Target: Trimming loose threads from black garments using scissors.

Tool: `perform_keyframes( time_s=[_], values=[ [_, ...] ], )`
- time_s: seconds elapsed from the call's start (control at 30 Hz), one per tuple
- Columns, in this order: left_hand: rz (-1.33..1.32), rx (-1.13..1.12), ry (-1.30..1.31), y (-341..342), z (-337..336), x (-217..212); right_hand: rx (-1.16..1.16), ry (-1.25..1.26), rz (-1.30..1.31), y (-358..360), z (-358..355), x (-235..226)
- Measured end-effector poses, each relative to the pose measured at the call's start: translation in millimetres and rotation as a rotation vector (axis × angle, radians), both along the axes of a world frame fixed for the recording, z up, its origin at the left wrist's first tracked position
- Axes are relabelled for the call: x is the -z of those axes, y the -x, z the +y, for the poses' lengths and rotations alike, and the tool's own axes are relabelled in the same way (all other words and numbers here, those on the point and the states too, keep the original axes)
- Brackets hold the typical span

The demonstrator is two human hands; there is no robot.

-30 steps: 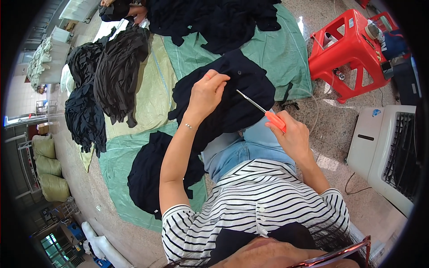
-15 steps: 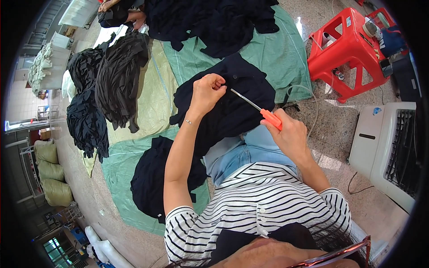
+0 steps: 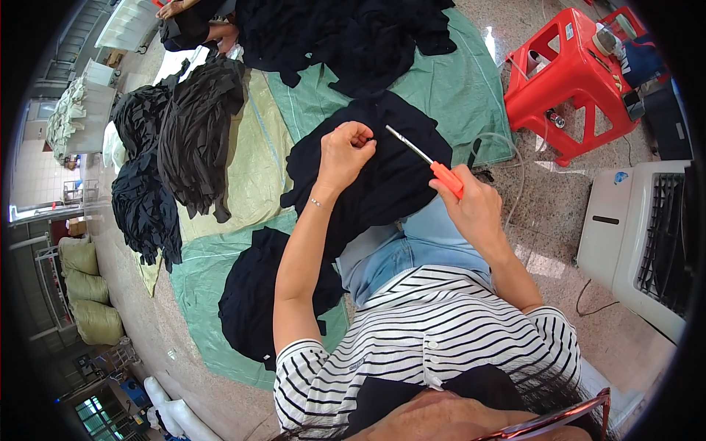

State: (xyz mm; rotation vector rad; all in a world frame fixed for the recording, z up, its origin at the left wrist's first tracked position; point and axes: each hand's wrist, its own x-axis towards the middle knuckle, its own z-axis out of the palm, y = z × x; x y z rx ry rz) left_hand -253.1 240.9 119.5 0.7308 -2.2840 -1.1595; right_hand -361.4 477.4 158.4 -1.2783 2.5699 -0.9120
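Here fingers (image 3: 360,137) pinch dark garment (image 3: 397,173)

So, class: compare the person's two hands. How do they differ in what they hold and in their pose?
The left hand pinches a fold of the dark garment with its fingers curled, while the right hand grips orange-handled snips. The left hand sits farther out over the garment; the right hand is nearer the body. Both are bare.

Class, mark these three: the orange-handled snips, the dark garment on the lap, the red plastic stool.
orange-handled snips (image 3: 446,177), head view, on the orange handle.
dark garment (image 3: 397,176), head view, mid cloth.
red plastic stool (image 3: 570,62), head view, seat top.
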Motion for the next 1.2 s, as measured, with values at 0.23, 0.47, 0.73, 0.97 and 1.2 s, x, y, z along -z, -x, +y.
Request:
perform_keyframes(
  time_s=[0.23,0.47,0.73,0.97,1.2],
  values=[
    [-0.001,-0.234,0.346,-2.6,-32.2,-29.4,0.123,0.062,0.006,16.5,15.9,-3.1],
    [-0.577,0.346,0.244,10.1,12.5,-45.0,0.084,-0.111,-0.054,7.0,47.6,-14.2],
    [-0.674,0.345,-0.460,33.7,-14.2,-28.6,-0.118,-0.124,-0.139,-25.6,51.9,-21.6],
    [-0.621,0.262,-0.541,28.4,-14.1,-17.3,-0.122,-0.099,-0.132,-17.8,52.7,-22.7],
    [-0.589,0.303,-0.610,32.4,-5.1,-24.9,0.014,-0.075,-0.043,-9.5,60.5,-14.4]
  ],
)
